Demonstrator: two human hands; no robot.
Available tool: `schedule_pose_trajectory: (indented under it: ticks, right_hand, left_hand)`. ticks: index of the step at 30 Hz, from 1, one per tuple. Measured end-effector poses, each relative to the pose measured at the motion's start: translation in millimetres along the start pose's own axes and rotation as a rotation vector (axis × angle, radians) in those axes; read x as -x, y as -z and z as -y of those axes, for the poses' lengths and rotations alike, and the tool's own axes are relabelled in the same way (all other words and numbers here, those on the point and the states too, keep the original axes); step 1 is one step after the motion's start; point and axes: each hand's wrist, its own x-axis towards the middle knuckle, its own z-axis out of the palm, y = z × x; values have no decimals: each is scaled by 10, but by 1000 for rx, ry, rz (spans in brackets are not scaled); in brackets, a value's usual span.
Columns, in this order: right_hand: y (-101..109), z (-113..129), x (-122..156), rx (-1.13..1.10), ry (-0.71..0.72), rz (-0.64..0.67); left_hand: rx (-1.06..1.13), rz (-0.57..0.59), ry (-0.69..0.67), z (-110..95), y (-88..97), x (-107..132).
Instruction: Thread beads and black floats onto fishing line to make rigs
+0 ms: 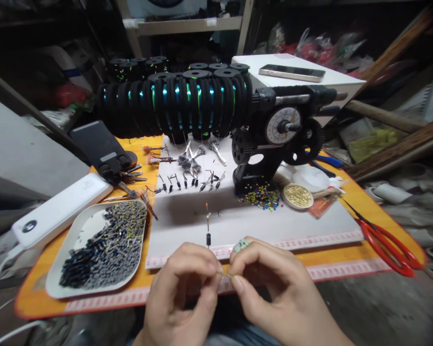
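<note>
My left hand [185,293] and my right hand [270,283] meet low in the middle, in front of the board's near edge. Thumb and forefinger of each are pinched together. Between the fingertips runs a thin, pale yellowish strand [225,274], too fine to make out fully. A bit of green wrap [241,245] sits on a finger of my right hand. Just beyond my left fingers is a small piece with a black body and orange tip [208,238]. Farther back, several similar black-bodied pieces [185,183] lie in a row on the white board [187,206].
A tray [143,240] of small black and grey parts stands left, beside a white power bank [61,209]. Behind are black ringed spools [173,108] and a geared device with a dial [283,126]. Coloured beads [261,197], a gold-bead dish [299,196] and red-handled scissors [386,245] lie right.
</note>
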Motion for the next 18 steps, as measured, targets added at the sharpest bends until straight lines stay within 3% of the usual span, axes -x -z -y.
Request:
schedule_pose_trajectory:
  ticks: [7, 18]
  right_hand:
    - [3, -64, -20, -234, -160, 104]
    - [3, -19, -39, -290, -145, 82]
  left_hand:
    - [31, 2, 7, 8, 4, 60]
    - [-41, 25, -71, 25, -79, -14]
